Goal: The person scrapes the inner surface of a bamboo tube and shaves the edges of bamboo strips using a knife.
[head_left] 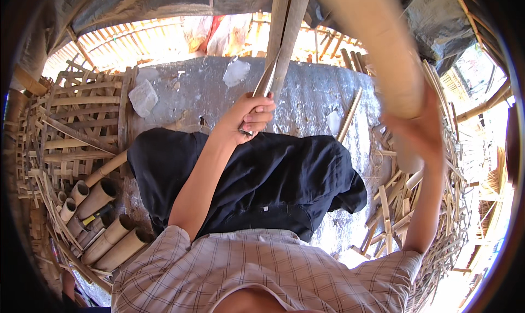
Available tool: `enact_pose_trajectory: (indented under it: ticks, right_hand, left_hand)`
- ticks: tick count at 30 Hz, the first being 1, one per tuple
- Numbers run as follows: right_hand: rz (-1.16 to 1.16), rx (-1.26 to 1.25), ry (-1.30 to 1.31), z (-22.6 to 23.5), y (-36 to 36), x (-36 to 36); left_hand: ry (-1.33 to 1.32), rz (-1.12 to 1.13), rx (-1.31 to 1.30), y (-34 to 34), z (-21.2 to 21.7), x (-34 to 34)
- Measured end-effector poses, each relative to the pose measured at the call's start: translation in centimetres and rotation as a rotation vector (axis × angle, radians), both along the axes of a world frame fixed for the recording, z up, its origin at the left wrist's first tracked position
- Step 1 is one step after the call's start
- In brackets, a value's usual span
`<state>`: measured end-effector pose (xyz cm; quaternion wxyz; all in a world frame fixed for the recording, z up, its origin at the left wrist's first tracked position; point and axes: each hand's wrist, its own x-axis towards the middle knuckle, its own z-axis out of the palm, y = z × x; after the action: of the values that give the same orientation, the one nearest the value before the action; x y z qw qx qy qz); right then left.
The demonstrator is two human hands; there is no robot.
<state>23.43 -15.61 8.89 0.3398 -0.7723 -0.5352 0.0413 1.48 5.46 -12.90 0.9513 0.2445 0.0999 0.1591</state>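
The left hand (252, 117) grasped a knife (266, 82) at twelve o'clock, overlapping a split bamboo pole (296, 18); at three, the right hand (420, 128) clutched a thick, blurred bamboo section (395, 56).

You can read no text, label, brand, number or sign here. The small pale square (266, 208) on your black trousers (262, 171) is too tiny for you to tell whether it bears print, and the red-and-white material (216, 31) at the far side is too washed out for you to make out any lettering.
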Motion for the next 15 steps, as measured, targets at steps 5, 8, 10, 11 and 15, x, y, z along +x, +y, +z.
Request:
enact_pose_trajectory:
  ticks: [5, 8, 10, 11, 15]
  right_hand:
    - [0.012, 0.494, -0.043, 1.9, -0.3, -0.1]
    - [0.153, 0.419, 0.013, -7.5, 1.8, 3.1]
    - [0.3, -0.262, -0.203, -11.0, 2.4, 3.2]
    - [0.02, -0.403, -0.289, -12.5, 1.9, 2.5]
    - [0.002, -0.536, -0.361, -9.0, 3.5, 2.5]
  left_hand:
    - [-0.027, -0.024, -0.022, -0.6, -0.1, 0.7]
    - [0.0, 0.01, -0.037, -0.3, 0.1, -0.2]
    - [0.031, 0.014, -0.051, -0.4, -0.1, -0.1]
    - [0.022, -0.009, -0.059, -0.7, -0.6, 0.5]
    - [0.026, -0.022, -0.056, 0.0, -1.7, 1.3]
